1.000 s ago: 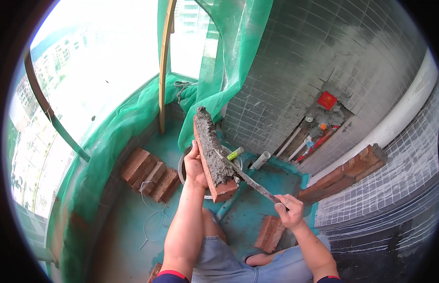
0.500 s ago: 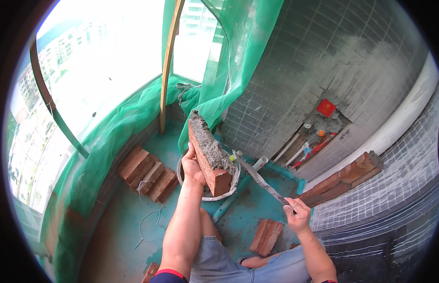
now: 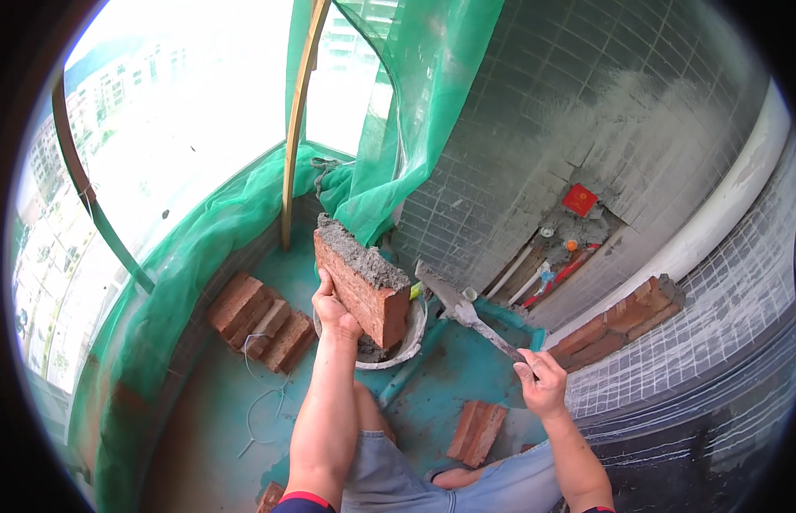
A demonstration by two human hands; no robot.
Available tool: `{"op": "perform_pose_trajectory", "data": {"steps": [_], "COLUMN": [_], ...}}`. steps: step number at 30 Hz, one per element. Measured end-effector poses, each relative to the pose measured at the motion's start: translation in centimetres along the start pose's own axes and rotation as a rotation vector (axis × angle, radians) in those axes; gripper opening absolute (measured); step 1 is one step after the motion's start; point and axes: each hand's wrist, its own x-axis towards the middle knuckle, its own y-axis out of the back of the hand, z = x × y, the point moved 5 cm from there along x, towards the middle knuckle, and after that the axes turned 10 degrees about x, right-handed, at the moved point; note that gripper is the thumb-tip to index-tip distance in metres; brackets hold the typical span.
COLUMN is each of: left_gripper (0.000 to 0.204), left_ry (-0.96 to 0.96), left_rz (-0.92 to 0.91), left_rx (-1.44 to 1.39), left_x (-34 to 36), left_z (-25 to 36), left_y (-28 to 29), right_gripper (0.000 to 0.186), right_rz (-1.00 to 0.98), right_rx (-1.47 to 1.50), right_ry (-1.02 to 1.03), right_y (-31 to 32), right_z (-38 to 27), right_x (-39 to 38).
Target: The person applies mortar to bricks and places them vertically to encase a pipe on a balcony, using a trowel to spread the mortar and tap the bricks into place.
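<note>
My left hand (image 3: 336, 316) grips a red brick (image 3: 355, 291) held tilted over a bucket (image 3: 398, 349) of grey mortar, its upper face coated with a rough layer of wet mortar (image 3: 359, 252). In my right hand (image 3: 543, 385) is a mortar-smeared trowel (image 3: 466, 312), its blade just right of the brick and apart from it, pointing up and left.
Brick piles (image 3: 248, 303) lie left, loose bricks (image 3: 475, 432) lower right, and a short brickwork column (image 3: 620, 325) stands by a white pipe (image 3: 731, 205). Green netting (image 3: 184, 248) and a timber post (image 3: 291, 171) line the window. A tiled wall (image 3: 535, 111) holds exposed pipework (image 3: 543, 282).
The brick in my left hand has moved left and tipped, showing more of its red side. The trowel has come out of the mortar layer and moved right, its blade now turned into view.
</note>
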Motion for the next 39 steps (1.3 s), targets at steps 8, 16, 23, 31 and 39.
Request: {"op": "perform_pose_trajectory", "data": {"steps": [8, 16, 23, 31, 39], "left_gripper": [0.058, 0.057, 0.058, 0.053, 0.055], "left_ry": [-0.105, -0.213, -0.231, -0.284, -0.186], "left_rz": [0.055, 0.199, 0.178, 0.195, 0.184], "left_rx": [-0.004, 0.089, 0.042, 0.115, 0.180], "left_x": [-0.2, -0.6, -0.8, 0.1, -0.7], "left_z": [1.6, 2.5, 4.3, 4.1, 7.7], "left_y": [0.6, 0.8, 1.3, 3.1, 5.7], "right_gripper": [0.024, 0.028, 0.025, 0.029, 0.041], "right_rz": [0.046, -0.003, -0.053, -0.006, -0.429], "right_rx": [0.310, 0.049, 0.317, 0.545, 0.230], "right_ry": [-0.228, 0.032, -0.290, -0.519, -0.860], "right_y": [-4.4, -4.1, -4.7, -11.0, -24.4], "right_z": [-2.1, -2.6, 0.9, 1.4, 6.0], "right_x": [2.0, 1.3, -2.6, -2.6, -14.6]}}
